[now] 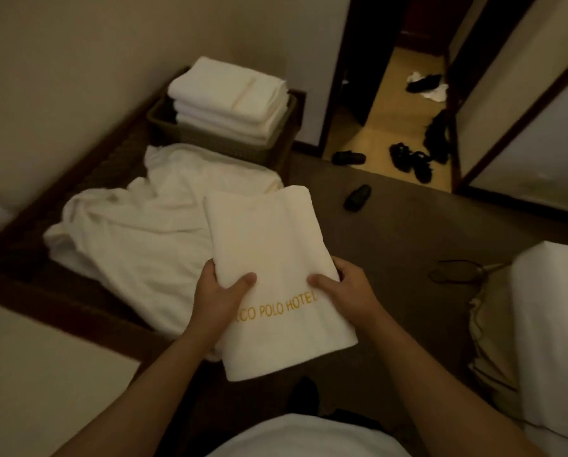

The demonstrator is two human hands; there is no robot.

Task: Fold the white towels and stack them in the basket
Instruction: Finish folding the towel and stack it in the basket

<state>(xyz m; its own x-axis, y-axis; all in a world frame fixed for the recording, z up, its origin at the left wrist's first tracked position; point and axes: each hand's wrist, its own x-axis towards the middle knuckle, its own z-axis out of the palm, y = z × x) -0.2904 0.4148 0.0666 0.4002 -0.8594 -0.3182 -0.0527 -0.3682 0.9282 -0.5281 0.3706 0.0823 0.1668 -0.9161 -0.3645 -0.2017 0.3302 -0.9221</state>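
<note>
towel: folded white terry towel with gold lettering [276,275], frame centre; soft, light, floppy.
grip: left hand [218,291] and right hand [342,288] pinch its near side edges; support underneath.
target: brown woven basket [210,136], upper left.

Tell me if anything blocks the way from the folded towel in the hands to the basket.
Nothing visible blocks it. The folded towel, held by the left hand and right hand, must pass over the loose towels lying low before the basket. The stack of towels inside already rises above the rim.
</note>
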